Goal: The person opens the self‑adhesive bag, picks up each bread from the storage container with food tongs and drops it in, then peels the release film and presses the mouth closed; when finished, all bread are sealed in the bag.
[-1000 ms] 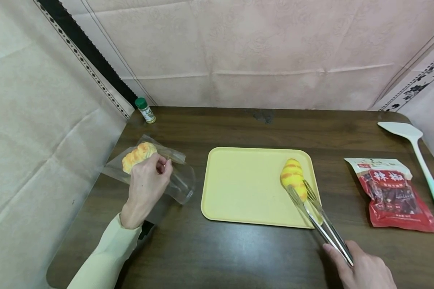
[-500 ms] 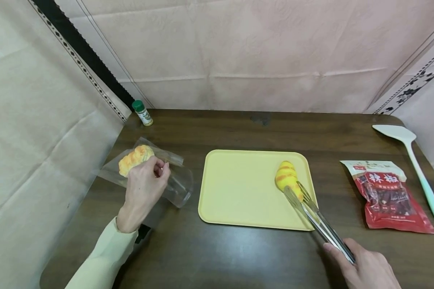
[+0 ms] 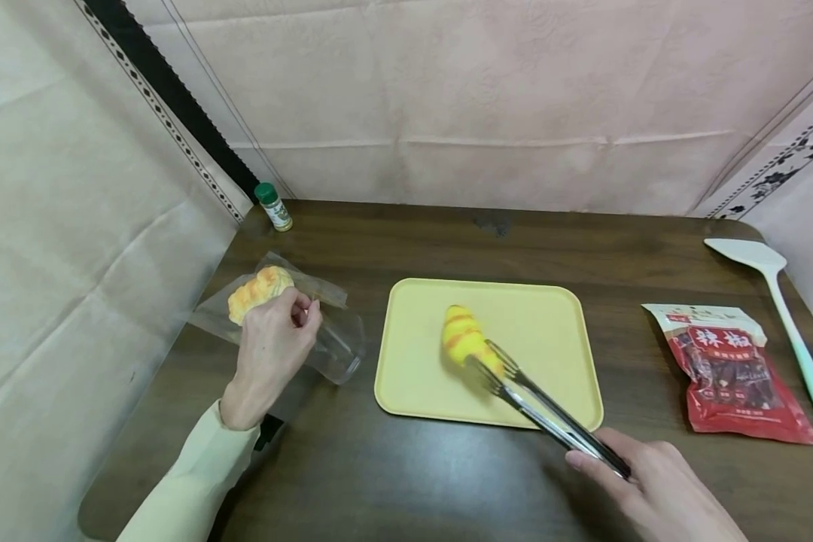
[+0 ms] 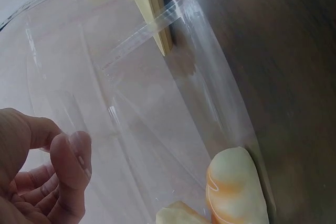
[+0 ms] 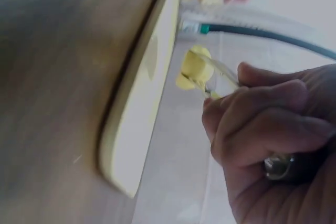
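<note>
My left hand (image 3: pixel 271 354) pinches the edge of a clear plastic bag (image 3: pixel 342 339) at the left. Inside the bag lie pale, golden-topped bread rolls (image 3: pixel 259 293), seen closer as a bread roll (image 4: pixel 236 190) in the left wrist view. With my right hand (image 3: pixel 650 482) I grip metal tongs (image 3: pixel 549 421) by their handle end. Their forked tips clasp a yellow striped bread roll (image 3: pixel 464 337) over the middle of the yellow tray (image 3: pixel 403 384). In the right wrist view, this bread roll (image 5: pixel 195 69) hangs clear of the tray.
To the right lies a red and white snack packet (image 3: pixel 738 376), with a pale green spatula (image 3: pixel 786 309) beyond it. A small green-capped bottle (image 3: pixel 274 207) stands at the back left corner. Pale cloth walls (image 3: pixel 488 98) border the table.
The tongs have lifted the striped bread roll off the tray's right side and carried it left over the middle. My left hand stays at the bag.
</note>
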The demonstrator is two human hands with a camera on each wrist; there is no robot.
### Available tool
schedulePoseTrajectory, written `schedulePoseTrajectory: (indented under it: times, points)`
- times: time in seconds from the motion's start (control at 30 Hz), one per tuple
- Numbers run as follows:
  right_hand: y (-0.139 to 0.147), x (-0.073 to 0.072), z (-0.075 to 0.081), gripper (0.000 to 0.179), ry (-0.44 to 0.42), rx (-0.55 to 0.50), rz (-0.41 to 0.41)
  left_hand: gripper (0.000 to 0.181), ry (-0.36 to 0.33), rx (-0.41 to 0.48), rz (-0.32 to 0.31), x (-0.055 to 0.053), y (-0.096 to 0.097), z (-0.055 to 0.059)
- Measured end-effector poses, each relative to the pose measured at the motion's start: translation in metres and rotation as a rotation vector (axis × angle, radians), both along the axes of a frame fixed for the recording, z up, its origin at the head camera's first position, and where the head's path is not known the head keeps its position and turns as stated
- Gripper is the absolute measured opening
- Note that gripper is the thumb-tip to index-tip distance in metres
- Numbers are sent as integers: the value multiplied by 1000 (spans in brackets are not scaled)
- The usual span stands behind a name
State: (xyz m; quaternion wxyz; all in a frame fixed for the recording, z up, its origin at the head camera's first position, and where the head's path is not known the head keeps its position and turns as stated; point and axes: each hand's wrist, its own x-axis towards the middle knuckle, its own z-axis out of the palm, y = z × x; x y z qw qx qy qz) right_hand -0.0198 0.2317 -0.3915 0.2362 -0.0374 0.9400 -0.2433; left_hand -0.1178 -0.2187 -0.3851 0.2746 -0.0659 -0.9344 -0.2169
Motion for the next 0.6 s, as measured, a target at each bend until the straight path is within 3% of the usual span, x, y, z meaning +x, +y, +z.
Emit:
schedulePoseTrajectory:
  times: [0.07,0.17,0.23,0.4,0.5,0.6]
  points:
    - [-8,-4,5,26,-4,-53,62,12,8,-6,-4,0,0,0]
    - [-22,-8,10,25,60,-117,168,12,16,-12,-8,0,-1,1]
    - [-31,-10,13,27,163,-154,242,12,17,-16,-9,0,-1,1]
    - [-57,-22,22,33,352,-244,333,12,2,-16,-3,0,-1,3]
    - [-70,-36,26,32,367,-302,378,12,1,-17,-2,1,-1,3]
    - [-82,-51,28,33,307,-320,406,12,2,-19,-3,1,-2,3]
